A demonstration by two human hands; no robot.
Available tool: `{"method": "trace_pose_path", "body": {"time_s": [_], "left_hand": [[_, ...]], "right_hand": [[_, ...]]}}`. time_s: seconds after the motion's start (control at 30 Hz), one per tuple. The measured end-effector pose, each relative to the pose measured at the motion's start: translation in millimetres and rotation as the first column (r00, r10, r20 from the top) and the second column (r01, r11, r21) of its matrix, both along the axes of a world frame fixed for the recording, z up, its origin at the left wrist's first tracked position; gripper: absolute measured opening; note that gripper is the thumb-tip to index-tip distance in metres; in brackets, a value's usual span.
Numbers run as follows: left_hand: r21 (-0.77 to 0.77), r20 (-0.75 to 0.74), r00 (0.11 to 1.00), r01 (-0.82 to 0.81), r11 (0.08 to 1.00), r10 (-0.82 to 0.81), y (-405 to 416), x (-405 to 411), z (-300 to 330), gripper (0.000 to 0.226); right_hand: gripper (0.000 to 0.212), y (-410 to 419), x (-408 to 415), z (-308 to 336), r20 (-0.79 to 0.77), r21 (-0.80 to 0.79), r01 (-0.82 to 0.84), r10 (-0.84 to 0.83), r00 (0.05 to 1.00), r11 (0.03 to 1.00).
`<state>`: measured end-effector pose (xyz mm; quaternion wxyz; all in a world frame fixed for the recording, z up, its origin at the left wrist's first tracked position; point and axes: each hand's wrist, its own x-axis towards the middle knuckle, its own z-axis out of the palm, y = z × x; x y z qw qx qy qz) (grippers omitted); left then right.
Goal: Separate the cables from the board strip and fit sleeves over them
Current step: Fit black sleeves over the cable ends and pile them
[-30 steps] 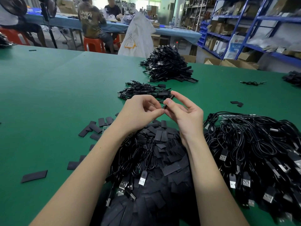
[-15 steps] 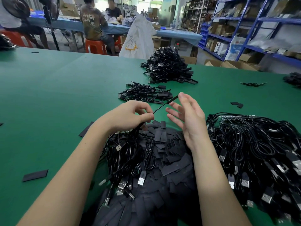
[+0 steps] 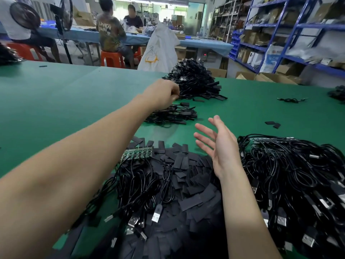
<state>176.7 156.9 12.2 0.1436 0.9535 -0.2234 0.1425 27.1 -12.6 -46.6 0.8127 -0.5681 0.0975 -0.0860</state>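
The left hand [image 3: 164,94] has left the right hand [image 3: 222,146] and reached far forward over the small cable pile [image 3: 173,114], its grip curled; whether it pinches a cable, I cannot tell. The right hand, which held the sleeve before, hangs with fingers spread and holds nothing. The green board strip [image 3: 137,153] lies below the left forearm beside the loose sleeves [image 3: 188,176] on the worktop [image 3: 56,101]. A big cable heap [image 3: 291,174] sits right of the right hand.
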Motion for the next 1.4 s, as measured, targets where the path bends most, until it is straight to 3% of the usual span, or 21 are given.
{"method": "trace_pose_path", "body": {"time_s": [0.1, 0.17, 0.3, 0.4, 0.57, 0.67, 0.77, 0.83, 0.93, 1.03, 1.17, 1.3, 1.4], "left_hand": [[0.235, -0.118, 0.99, -0.05, 0.971, 0.08, 0.4, 14.4, -27.2, 0.039], [0.255, -0.135, 0.986, -0.061, 0.965, 0.098, 0.1, 11.7, -43.5, 0.048], [-0.077, -0.101, 0.995, -0.032, 0.997, 0.024, 2.9, -22.5, -54.6, 0.027], [-0.391, -0.098, 0.994, -0.08, 0.917, 0.045, 17.5, -61.8, -54.8, 0.013], [-0.539, -0.109, 0.989, -0.147, 0.829, 0.104, 37.4, -107.6, -57.6, 0.019], [-0.532, -0.15, 0.981, -0.183, 0.827, 0.121, 42.8, -111.6, -58.8, 0.021], [-0.54, -0.158, 0.978, -0.199, 0.818, 0.134, 48.0, -110.1, -60.9, 0.025], [-0.542, -0.164, 0.978, -0.2, 0.816, 0.131, 50.4, -109.2, -63.6, 0.027], [-0.525, -0.152, 0.98, -0.193, 0.829, 0.131, 52.6, -107.1, -66.3, 0.031], [-0.503, -0.143, 0.978, -0.202, 0.84, 0.149, 57.0, -103.1, -67.5, 0.037], [-0.442, -0.137, 0.966, -0.257, 0.859, 0.218, 64.3, -101.7, -72.9, 0.054], [-0.492, -0.192, 0.954, -0.296, 0.819, 0.229, 57.4, -103.4, -74.6, 0.066], [-0.467, -0.143, 0.951, -0.309, 0.828, 0.274, 49.4, -106.0, -72.9, 0.07]], "right_hand": [[0.031, -0.2, 0.7, -1.3, -0.008, -0.019, -0.011, 0.011, 1.0, 1.0], [0.029, -0.6, 1.7, -2.1, -0.009, -0.03, -0.017, 0.017, 1.0, 0.999], [0.02, 1.5, 3.2, -2.3, -0.027, -0.05, -0.022, 0.021, 0.999, 0.998], [0.017, 6.1, 3.5, -2.1, -0.044, -0.101, -0.037, 0.033, 0.998, 0.994], [0.014, 22.5, 1.5, -4.2, -0.044, -0.329, -0.13, 0.123, 0.991, 0.935], [0.014, 39.5, 1.8, -9.0, -0.016, -0.628, -0.183, 0.223, 0.975, 0.757], [0.023, 61.3, -0.6, -14.6, -0.046, -0.856, -0.205, 0.326, 0.944, 0.474], [0.032, 72.4, -1.5, -19.2, -0.088, -0.919, -0.221, 0.375, 0.923, 0.328], [0.041, 79.5, -1.9, -23.4, -0.149, -0.929, -0.269, 0.406, 0.902, 0.256], [0.037, 77.5, -1.5, -20.4, -0.11, -0.896, -0.263, 0.396, 0.912, 0.358], [0.019, 69.6, -2.5, -10.7, 0.0, -0.653, -0.284, 0.375, 0.927, 0.702], [0.016, 66.0, -6.5, -5.3, -0.031, -0.451, -0.403, 0.438, 0.899, 0.796], [0.007, 64.5, -7.1, -1.6, -0.055, -0.336, -0.421, 0.429, 0.902, 0.842]]}}
